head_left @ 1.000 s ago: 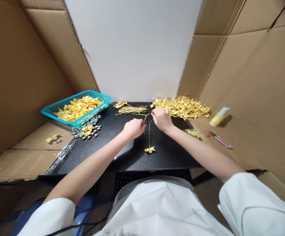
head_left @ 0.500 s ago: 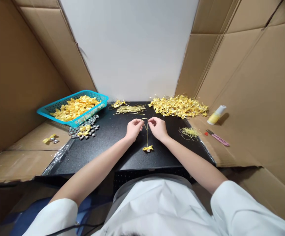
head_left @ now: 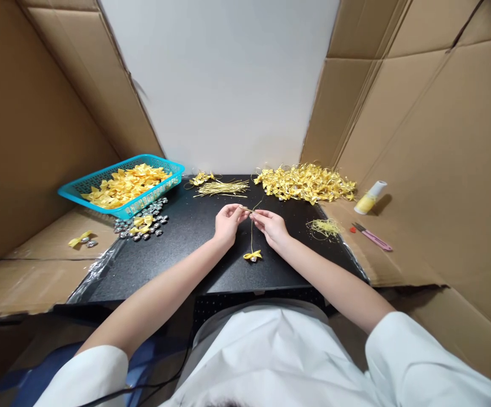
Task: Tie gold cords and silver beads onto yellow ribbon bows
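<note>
Yellow ribbon bow [head_left: 252,256] at lower end of gold cord [head_left: 252,234], between forearms; can't tell if touching black tabletop [head_left: 211,265] or just above. Cord pinched in fingertips of left hand [head_left: 227,226] and right hand [head_left: 273,227], close together. Beyond: gold cord bundle [head_left: 222,188]. Off right: pink-handled snips [head_left: 376,239].

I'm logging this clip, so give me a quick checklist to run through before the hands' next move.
1. Left hand pinching cord: ok.
2. Right hand pinching cord: ok.
3. Bow at the cord's lower end: ok.
4. Any knot pulled tight: cannot tell, too small and partly behind fingers.
5. No cord end sticking out: not ok, one juts above the fingers.
6. Snips unobstructed, on the cardboard at right: ok.
</note>
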Motion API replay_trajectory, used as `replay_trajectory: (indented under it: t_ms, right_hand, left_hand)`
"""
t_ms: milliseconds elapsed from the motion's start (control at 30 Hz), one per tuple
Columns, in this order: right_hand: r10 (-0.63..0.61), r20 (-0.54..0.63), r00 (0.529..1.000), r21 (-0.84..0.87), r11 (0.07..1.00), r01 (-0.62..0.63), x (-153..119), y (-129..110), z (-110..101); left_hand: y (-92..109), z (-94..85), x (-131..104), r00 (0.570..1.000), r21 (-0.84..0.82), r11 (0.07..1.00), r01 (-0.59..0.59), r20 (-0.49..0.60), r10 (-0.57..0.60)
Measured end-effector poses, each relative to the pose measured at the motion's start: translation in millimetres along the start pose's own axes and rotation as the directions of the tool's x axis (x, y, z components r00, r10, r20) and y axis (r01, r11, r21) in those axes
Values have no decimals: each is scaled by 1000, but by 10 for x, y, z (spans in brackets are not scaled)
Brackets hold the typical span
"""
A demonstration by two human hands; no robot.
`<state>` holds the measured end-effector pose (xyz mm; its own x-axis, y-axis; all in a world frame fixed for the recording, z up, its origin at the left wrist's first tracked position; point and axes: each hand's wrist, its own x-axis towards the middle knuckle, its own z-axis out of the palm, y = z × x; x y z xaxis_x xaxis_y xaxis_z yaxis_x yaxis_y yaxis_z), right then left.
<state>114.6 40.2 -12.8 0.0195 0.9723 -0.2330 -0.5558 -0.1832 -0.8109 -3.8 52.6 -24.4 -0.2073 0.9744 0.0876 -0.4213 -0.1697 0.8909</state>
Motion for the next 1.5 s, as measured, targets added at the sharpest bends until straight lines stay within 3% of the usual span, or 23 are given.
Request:
replay_trajectory:
  t_ms: [133, 267, 867, 1033, 1500]
  right_hand:
    - [41, 70, 997, 146, 988, -51, 14, -6, -22]
    - [30, 121, 992, 178, 983, -52, 15, 10, -34]
    - [-75, 57, 996, 152, 986, 66, -11, 50, -33]
    - [-87, 50, 995, 147, 986, 79, 21, 54, -42]
    - [-124, 107, 986, 89, 989, 115, 11, 75, -21]
  left_hand:
    - [20, 18, -13, 998, -120, 991, 61, 23, -59]
    - [38, 53, -46, 998, -163, 985, 56, 27, -52]
    - [53, 75, -112, 980, 33, 980, -198, 24, 197]
    - [48, 97, -144, 977, 38, 979, -202, 72, 199]
    - [47, 83, -131, 982, 47, 983, -176, 72, 173]
